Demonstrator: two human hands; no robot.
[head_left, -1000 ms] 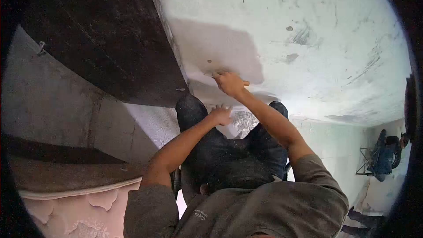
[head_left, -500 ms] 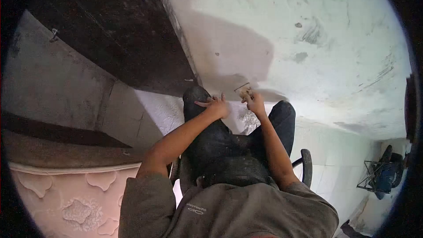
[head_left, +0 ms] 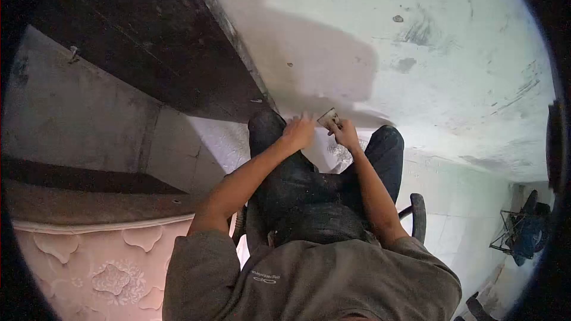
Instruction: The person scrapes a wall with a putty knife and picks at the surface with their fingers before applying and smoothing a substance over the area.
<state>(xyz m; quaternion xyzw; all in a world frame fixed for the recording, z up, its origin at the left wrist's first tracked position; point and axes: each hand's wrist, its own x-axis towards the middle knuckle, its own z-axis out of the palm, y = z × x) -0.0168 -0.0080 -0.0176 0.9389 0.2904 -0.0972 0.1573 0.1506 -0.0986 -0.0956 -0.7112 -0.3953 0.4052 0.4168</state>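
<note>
Center of frame, btwn L knee (head_left: 266,123) and R knee (head_left: 389,138): putty knife (head_left: 326,118), held in R hand (head_left: 346,137).

Orientation: blade lies up and to the left of the R fingers. Long axis runs diag., blade at upper-left end, handle end at lower right, inside the grip. Blade edge sits crosswise to that axis, its left end lower in frame than its right end.

Grip status, R: fingers closed round the handle; blade projects free of them. Handle is mostly hidden by the hand, so exact finger placement can't be read.

Status, L hand (head_left: 299,132): fingers look extended, tips toward top of frame, w/ motion blur. No obj. visible in it. Finger spread can't be gauged exactly. Position: just left of the blade, beside L knee. R hand is the nearer, being in contact w/ the tool; L fingers are near the blade, w/ a small visible gap btwn.

Ref. surfaces: stained wall (head_left: 452,77) fills upper right of frame, beyond the blade. Blade-to-wall contact: can't tell from this angle. Dark panel (head_left: 143,35) occupies upper left, its edge running diag. down toward L knee. Mattress (head_left: 77,261) at lower left; chair armrest (head_left: 419,217) right of R thigh.
</note>
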